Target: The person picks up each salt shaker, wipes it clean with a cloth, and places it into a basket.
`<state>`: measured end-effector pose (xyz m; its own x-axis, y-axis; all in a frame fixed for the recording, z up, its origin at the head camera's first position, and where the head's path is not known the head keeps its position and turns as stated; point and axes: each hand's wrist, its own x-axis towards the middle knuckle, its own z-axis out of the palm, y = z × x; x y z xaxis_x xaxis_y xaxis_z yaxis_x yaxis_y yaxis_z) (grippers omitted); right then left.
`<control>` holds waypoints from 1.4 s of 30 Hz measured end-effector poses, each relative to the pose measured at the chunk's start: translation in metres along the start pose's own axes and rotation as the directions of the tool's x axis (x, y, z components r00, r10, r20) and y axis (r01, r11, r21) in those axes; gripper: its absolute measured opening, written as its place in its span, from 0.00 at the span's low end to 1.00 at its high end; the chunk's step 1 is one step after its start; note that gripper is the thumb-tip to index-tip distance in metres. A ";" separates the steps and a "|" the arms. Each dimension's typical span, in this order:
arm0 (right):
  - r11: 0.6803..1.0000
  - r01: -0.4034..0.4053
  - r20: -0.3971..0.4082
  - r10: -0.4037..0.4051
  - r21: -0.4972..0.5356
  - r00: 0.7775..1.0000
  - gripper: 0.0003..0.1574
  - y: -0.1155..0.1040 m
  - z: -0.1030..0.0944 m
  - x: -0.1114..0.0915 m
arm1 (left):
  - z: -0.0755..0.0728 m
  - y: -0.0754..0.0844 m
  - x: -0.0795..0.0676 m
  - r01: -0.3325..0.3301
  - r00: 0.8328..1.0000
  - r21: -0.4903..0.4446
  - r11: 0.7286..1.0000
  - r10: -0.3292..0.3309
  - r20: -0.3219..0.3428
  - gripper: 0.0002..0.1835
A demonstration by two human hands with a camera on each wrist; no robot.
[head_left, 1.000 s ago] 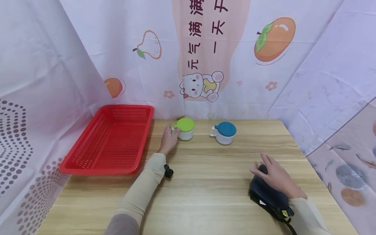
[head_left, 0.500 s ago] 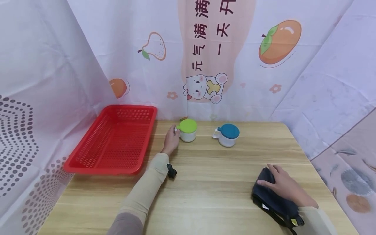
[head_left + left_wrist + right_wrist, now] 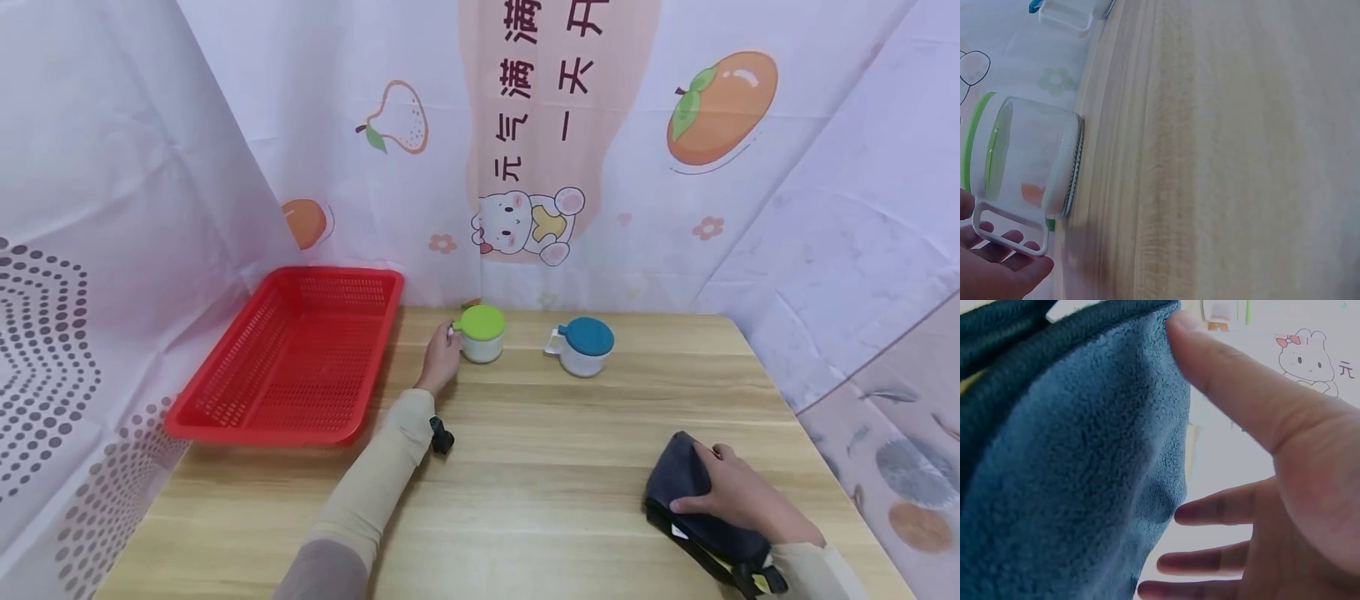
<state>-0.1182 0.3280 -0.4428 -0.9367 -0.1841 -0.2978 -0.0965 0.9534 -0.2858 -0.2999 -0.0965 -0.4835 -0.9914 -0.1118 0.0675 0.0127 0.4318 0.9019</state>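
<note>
In the head view my left hand (image 3: pixel 440 360) is at the handle of a small clear-and-white lidded jar (image 3: pixel 482 347) with a green lid. The left wrist view shows fingers (image 3: pixel 1036 270) curled around the white handle (image 3: pixel 1013 244), thumb up by the lid. A second jar (image 3: pixel 582 362), blue-lidded, stands to its right. At the right of the table my right hand (image 3: pixel 742 493) grips a folded dark blue-grey towel (image 3: pixel 675 471) with black edging. From the right wrist, its thumb (image 3: pixel 1229 375) is on the towel's edge and the other fingertips reach the fuzzy fabric.
A red perforated plastic basket (image 3: pixel 300 367) is at the table's left, beside my left forearm. Patterned cloth (image 3: pixel 630 167) hangs behind the wooden table (image 3: pixel 540 467) and along its sides. A small black device (image 3: pixel 441 436) is on my left wrist.
My left fingers have closed round the green-lidded jar's handle. My right hand has come down onto the towel and taken hold of it. The view has shifted slightly.
</note>
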 end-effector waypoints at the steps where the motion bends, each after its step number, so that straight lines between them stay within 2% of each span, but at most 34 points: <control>1: 1.000 0.005 0.001 -0.005 -0.007 1.000 0.71 0.001 0.001 0.000 | 0.000 -0.001 0.000 0.002 1.000 -0.001 1.000 -0.002 0.001 0.25; 7: 0.999 0.018 -0.037 -0.019 -0.029 0.999 0.74 0.002 0.011 0.000 | -0.003 -0.005 0.001 0.042 0.999 -0.010 0.999 -0.042 -0.007 0.24; 13: 0.999 -0.016 -0.043 0.014 -0.045 0.999 0.78 0.004 0.019 0.001 | -0.002 -0.005 0.000 0.053 0.999 -0.019 0.998 -0.053 0.014 0.24; 19: 0.997 -0.046 -0.062 0.042 -0.062 0.997 0.81 0.006 0.024 0.003 | -0.002 -0.004 -0.001 0.051 0.999 -0.011 0.999 -0.051 -0.003 0.24; 26: 0.992 -0.096 -0.076 0.090 -0.087 0.993 0.81 0.005 0.024 0.002 | -0.001 -0.003 -0.001 0.059 0.998 0.003 0.998 -0.059 0.007 0.24; 29: 0.993 -0.084 -0.097 0.076 -0.080 0.992 0.75 0.004 0.023 0.002 | -0.001 -0.003 -0.001 0.060 0.998 0.008 0.998 -0.060 0.006 0.23; 32: 0.996 -0.064 -0.147 0.055 -0.058 0.988 0.61 0.002 0.022 0.001 | -0.001 -0.003 -0.001 0.059 0.998 0.017 0.998 -0.059 0.002 0.23; 36: 0.998 -0.054 -0.214 0.046 -0.034 0.976 0.40 0.000 0.023 0.000 | -0.001 -0.002 0.000 0.063 0.998 0.016 0.998 -0.063 -0.010 0.23; 42: 0.999 0.001 -0.309 -0.014 -0.043 0.951 0.22 -0.001 0.021 -0.002 | -0.001 -0.002 0.001 0.078 0.997 -0.014 0.997 -0.078 -0.025 0.22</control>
<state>-0.1097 0.3223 -0.4607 -0.9934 -0.1149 0.0018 -0.1119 0.9627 -0.2465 -0.3005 -0.0981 -0.4847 -0.9859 -0.1673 0.0072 -0.0628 0.4091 0.9103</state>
